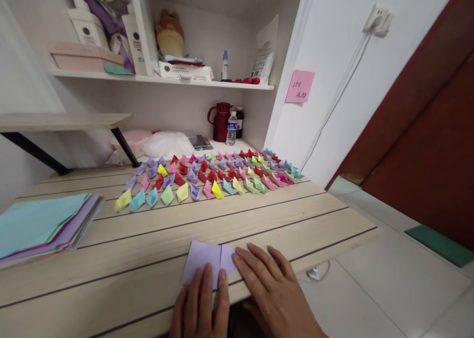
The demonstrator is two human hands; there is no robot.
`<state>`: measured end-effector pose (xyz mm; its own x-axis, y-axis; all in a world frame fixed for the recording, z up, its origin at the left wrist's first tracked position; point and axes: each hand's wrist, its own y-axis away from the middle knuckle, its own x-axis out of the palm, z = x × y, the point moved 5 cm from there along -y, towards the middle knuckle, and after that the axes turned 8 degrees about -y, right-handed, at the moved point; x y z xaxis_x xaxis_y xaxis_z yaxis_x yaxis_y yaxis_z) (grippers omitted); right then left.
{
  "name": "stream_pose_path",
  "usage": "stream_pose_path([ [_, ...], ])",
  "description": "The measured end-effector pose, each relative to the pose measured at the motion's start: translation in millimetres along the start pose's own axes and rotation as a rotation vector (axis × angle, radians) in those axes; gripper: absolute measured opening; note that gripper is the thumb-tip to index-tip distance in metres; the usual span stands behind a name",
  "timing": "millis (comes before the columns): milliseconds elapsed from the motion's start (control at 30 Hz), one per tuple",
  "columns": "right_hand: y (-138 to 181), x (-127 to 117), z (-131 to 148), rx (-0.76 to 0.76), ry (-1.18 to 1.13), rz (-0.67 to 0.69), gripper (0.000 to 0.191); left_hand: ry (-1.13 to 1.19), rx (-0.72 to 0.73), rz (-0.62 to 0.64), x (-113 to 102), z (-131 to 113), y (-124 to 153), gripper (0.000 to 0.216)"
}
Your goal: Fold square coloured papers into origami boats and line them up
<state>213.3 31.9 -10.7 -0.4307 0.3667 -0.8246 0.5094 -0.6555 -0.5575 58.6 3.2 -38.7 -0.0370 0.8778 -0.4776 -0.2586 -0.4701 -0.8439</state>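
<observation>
A purple sheet of paper [203, 255] lies folded on the wooden table near its front edge, with a seam running down its middle. My left hand [203, 298] rests on the lower part of the paper, its fingers stretched out and pressing down. On the right part of the paper lie the fingertips of my right hand [272, 283], fingers extended and flat, covering that side. Farther back, rows of small folded paper boats [195, 191] in purple, red, pink, yellow, green and blue stand on the table.
A stack of coloured paper [40, 222] lies at the left. Behind it stands a small raised shelf [66, 121] on black legs. At the back are a dark red jug [221, 123] and a water bottle [231, 129]. The table's edge [355, 241] drops off at the right.
</observation>
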Motion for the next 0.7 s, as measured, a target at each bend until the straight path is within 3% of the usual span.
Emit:
stream_pose_path([
  [167, 1, -15, -10, 0.035, 0.002, -0.032, 0.053, 0.061, -0.035, 0.049, -1, -2, -1, 0.036],
  [333, 17, -19, -14, -0.062, -0.151, -0.073, 0.034, 0.152, -0.051, -0.024, -8, -3, 0, 0.022],
  [533, 22, -16, -13, -0.063, -0.217, -0.138, 0.052, 0.42, -0.145, -0.074, -18, 7, 0, 0.021],
  [700, 16, -26, -13, -0.029, -0.359, -0.159, 0.039, 0.567, -0.19, -0.074, -27, 13, -3, 0.019],
])
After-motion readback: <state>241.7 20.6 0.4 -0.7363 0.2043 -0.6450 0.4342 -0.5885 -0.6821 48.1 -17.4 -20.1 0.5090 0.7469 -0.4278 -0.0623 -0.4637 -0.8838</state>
